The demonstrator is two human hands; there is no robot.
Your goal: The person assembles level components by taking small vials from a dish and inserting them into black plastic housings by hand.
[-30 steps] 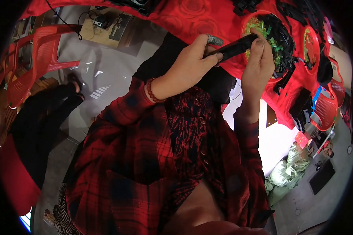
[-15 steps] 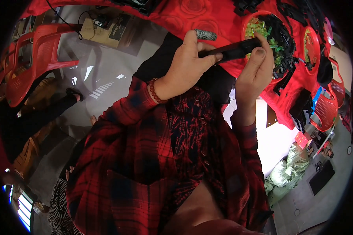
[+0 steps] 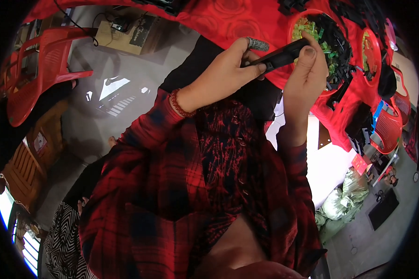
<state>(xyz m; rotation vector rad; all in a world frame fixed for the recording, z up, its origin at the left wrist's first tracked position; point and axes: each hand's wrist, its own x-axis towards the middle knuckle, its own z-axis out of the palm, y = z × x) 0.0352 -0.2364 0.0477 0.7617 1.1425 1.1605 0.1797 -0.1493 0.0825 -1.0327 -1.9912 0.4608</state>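
Observation:
A slim, long black plastic part (image 3: pixel 284 56) is held tilted between my two hands, in front of the red-covered table. My left hand (image 3: pixel 226 74) grips its left end between thumb and fingers, with a grey speckled finger sleeve (image 3: pixel 258 44) on the raised index finger. At the other end, my right hand (image 3: pixel 307 69) pinches the part between thumb and index finger. Just beyond the right hand sits a red-rimmed round basin (image 3: pixel 291 33) with yellow-green translucent pieces (image 3: pixel 307 29) and many small black pieces (image 3: pixel 338 46).
The table's red rose-patterned cloth (image 3: pixel 209 21) spreads ahead. A second red basin (image 3: pixel 370 56) stands further right. Red plastic chairs (image 3: pixel 42 69) are at the left, others at the right. Pale green sacks (image 3: pixel 342 202) lie low right, and a person's patterned garment (image 3: pixel 65 242) shows lower left.
My left hand has shifted slightly right and down, and the black part with it. At the left, another person's sandalled foot has left the floor area, and more of a wooden chair shows.

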